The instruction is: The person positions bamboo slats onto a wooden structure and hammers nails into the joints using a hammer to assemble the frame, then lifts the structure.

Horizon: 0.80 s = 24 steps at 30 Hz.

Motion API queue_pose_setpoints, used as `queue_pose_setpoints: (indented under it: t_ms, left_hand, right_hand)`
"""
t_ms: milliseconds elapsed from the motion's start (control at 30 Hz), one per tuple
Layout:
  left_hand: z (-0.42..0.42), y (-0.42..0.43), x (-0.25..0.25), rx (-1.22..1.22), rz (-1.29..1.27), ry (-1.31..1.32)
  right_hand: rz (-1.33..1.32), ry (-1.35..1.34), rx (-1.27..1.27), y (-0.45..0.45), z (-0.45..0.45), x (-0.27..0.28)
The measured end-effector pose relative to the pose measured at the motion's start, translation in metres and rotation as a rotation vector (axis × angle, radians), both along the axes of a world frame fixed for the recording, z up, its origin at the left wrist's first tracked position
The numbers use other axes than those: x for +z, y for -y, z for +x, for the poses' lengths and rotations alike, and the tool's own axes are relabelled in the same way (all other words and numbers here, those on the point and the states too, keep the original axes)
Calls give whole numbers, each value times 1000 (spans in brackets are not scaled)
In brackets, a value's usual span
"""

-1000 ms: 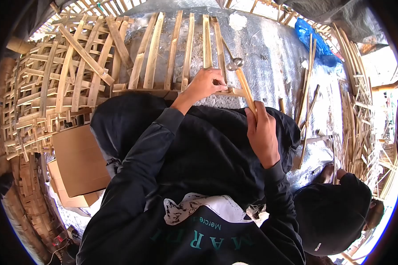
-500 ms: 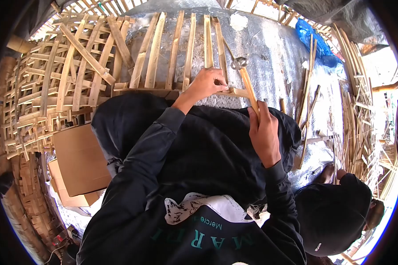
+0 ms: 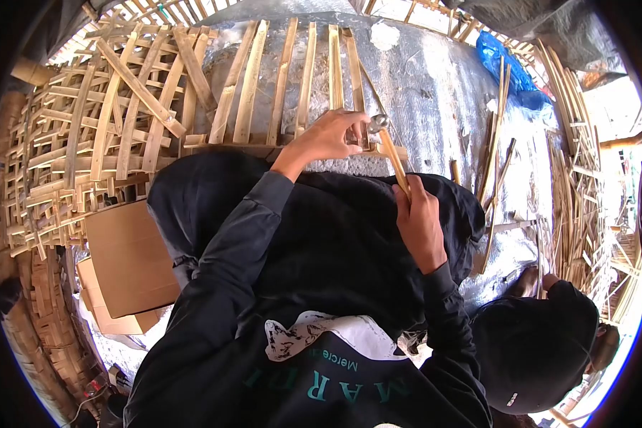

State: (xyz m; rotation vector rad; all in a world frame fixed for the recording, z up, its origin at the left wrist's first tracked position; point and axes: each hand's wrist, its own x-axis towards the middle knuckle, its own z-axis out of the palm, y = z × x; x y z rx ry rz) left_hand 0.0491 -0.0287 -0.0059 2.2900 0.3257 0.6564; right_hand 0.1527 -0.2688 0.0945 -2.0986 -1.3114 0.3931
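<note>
My right hand (image 3: 419, 222) is closed around the wooden handle of a hammer (image 3: 392, 158). The metal hammer head (image 3: 378, 123) is beside the fingertips of my left hand (image 3: 327, 137), over the end of a bamboo slat (image 3: 354, 71). My left hand hovers at the slats' near ends, thumb and forefinger curved and apart. Whether a nail stands under the hammer head cannot be seen. Several upright slats lie side by side, their lower ends on a crosswise bamboo strip (image 3: 260, 150) in front of my knees.
A woven bamboo lattice (image 3: 71, 153) is on the left, above a cardboard box (image 3: 132, 257). Long bamboo strips (image 3: 574, 164) are stacked at right, near a blue plastic bag (image 3: 510, 68). Another person in black (image 3: 538, 342) crouches at lower right. A silvery sheet (image 3: 442, 85) covers the floor.
The hammer head has moved left and down to the slat's end beside my left fingers. My left thumb and forefinger have spread from a pinch. My right hand has shifted slightly down and left.
</note>
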Motion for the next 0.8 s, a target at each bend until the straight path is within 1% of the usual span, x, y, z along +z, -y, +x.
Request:
queue_pose_setpoints:
  t_ms: [67, 100, 167, 200, 267, 300, 367, 400, 467, 500, 533, 567, 600, 633, 667, 700, 733, 767, 800]
  left_hand:
    - [-4, 0, 28, -90, -300, -175]
    - [-4, -2, 27, -90, -300, -174]
    - [-5, -6, 23, -91, -193, -140]
    - [-7, -6, 25, -90, -192, -142]
    - [-10, -3, 29, 0, -50, -201]
    - [-10, 0, 27, -1, -49, -206]
    - [-10, 4, 18, 52, -30, -325]
    - [-11, 4, 13, 49, -28, -332]
    - [-10, 4, 3, 33, 174, -412]
    - [-10, 4, 0, 30, 174, -413]
    - [-10, 2, -1, 17, 183, -392]
    - [-9, 1, -3, 6, 192, -370]
    - [-8, 1, -3, 8, 193, -373]
    - [-9, 0, -3, -3, 171, -367]
    - [-10, -1, -3, -14, 149, -362]
    - [-10, -2, -4, -14, 147, -368]
    - [-10, -2, -5, -17, 137, -362]
    - [-9, -1, -6, -21, 127, -355]
    - [-9, -1, -5, -24, 125, -358]
  right_hand:
    - [32, 21, -15, -1, 6, 1]
    - [32, 23, -14, -1, 9, -1]
    - [75, 51, -24, -3, 15, -12]
    - [76, 49, -23, -6, 18, -18]
    - [88, 47, -85, -17, 27, -30]
    - [89, 42, -87, -22, 32, -37]
    - [117, 97, -157, -35, 44, -53]
    - [117, 90, -161, -41, 51, -61]
    - [241, 278, -200, -51, 68, -75]
    - [164, 350, -232, -54, 74, -79]
    - [163, 349, -234, -53, 84, -88]
    - [109, 252, -199, -52, 97, -100]
    - [56, 153, -162, -55, 102, -100]
    - [-110, 17, -224, -57, 108, -99]
    - [-111, 11, -222, -59, 109, -101]
    - [-120, -51, -189, -60, 110, -102]
    - [-131, -111, -158, -62, 105, -92]
    - [-132, -219, -193, -64, 98, -82]
    - [-135, -222, -194, -64, 100, -86]
